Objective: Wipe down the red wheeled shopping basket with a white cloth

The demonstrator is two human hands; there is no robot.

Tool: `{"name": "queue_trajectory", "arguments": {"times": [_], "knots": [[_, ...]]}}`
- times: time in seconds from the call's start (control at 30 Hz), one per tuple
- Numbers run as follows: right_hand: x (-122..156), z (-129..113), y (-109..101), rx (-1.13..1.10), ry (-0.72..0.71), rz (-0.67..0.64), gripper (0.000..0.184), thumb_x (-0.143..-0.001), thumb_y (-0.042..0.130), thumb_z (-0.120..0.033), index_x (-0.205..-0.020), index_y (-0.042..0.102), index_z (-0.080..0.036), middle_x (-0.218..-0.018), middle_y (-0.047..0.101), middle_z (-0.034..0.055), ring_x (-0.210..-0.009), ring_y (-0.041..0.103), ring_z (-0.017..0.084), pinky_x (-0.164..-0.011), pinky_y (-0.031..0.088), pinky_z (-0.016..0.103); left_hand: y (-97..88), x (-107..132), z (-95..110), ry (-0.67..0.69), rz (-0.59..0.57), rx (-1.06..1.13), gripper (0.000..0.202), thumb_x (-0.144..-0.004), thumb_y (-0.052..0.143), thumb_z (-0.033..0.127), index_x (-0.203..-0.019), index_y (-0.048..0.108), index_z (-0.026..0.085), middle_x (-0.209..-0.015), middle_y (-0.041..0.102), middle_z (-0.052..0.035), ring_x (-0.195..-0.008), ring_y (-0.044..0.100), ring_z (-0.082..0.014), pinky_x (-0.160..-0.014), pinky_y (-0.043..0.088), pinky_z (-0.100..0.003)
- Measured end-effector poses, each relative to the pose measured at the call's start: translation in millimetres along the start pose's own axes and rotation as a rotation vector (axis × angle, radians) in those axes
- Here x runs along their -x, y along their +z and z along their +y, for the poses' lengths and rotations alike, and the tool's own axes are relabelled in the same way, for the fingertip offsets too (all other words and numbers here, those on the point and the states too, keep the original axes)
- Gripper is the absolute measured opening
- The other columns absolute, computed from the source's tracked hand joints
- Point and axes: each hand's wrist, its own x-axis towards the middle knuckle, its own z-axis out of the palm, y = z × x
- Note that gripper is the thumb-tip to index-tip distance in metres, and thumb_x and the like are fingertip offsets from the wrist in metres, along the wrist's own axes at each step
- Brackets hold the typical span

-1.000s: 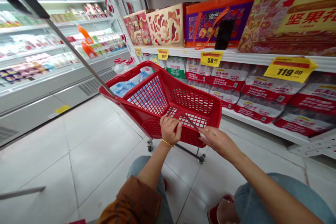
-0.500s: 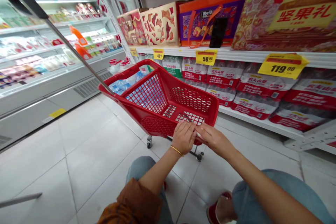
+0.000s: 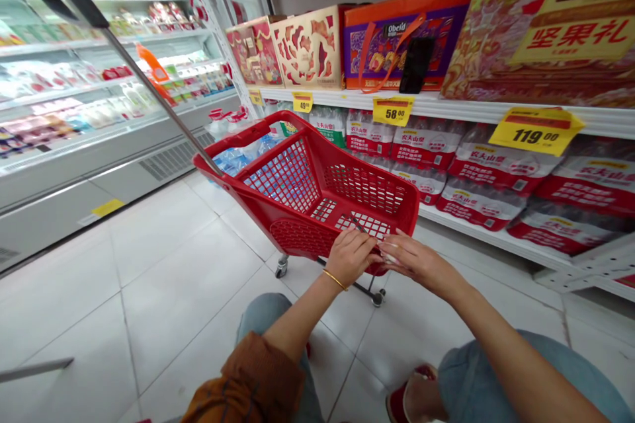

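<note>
A red plastic shopping cart stands on the white tile floor, just beside the lowest store shelf and tilted toward the person. Its deep basket has a thick, glossy rim and walls and a base pierced by rows of small square holes, and it rides on a dark metal frame with small casters. A long metal pull handle runs from its left corner up toward the top left of the view. Bottled water in clear plastic lies at the far end of the basket, and a thin dark strip, too small to identify, crosses the base near the front. Both hands are close together at the cart's near rim. The left hand, with a gold bangle at the wrist, is curled over the rim. The right hand reaches in from the other side with its fingers extended toward a small pale object, and whether it grips anything cannot be told. Wrapped water packs fill the shelf, under a yellow 119.00 price tag.
</note>
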Motion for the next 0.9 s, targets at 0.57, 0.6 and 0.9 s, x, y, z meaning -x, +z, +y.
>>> {"name": "queue_trajectory", "arguments": {"times": [0.57,0.6,0.9], "knots": [[11,15,-13,-0.153,0.068,-0.01,0.04,-0.088,0.055,-0.013,-0.125,0.057,-0.027,-0.118,0.066,0.0071,-0.131,0.045,0.024,-0.098,0.05,0.043,4.2,1,-2,-0.041,0.029,-0.041,0.031,-0.095,0.041,0.041,-0.093,0.065,0.021,-0.086,0.069,-0.0026,-0.087,0.061,-0.0161,-0.099,0.041,-0.034],[12,17,-15,-0.156,0.068,-0.006,0.039,-0.089,0.053,-0.013,-0.125,0.057,-0.027,-0.119,0.066,0.0072,-0.132,0.045,0.024,-0.098,0.051,0.043,3.9,1,-2,-0.038,0.035,-0.045,0.03,-0.096,0.042,0.04,-0.093,0.065,0.021,-0.086,0.069,-0.0024,-0.087,0.061,-0.016,-0.098,0.041,-0.034],[7,-9,-2,-0.057,0.039,0.071,0.042,-0.09,0.055,-0.018,-0.131,0.052,-0.026,-0.121,0.064,0.0098,-0.121,0.056,0.021,-0.099,0.05,0.041,1.9,3,5,-0.071,0.088,-0.057,0.021,-0.094,0.047,0.03,-0.099,0.066,0.023,-0.085,0.068,-0.0013,-0.088,0.059,-0.0164,-0.102,0.037,-0.036]]}}
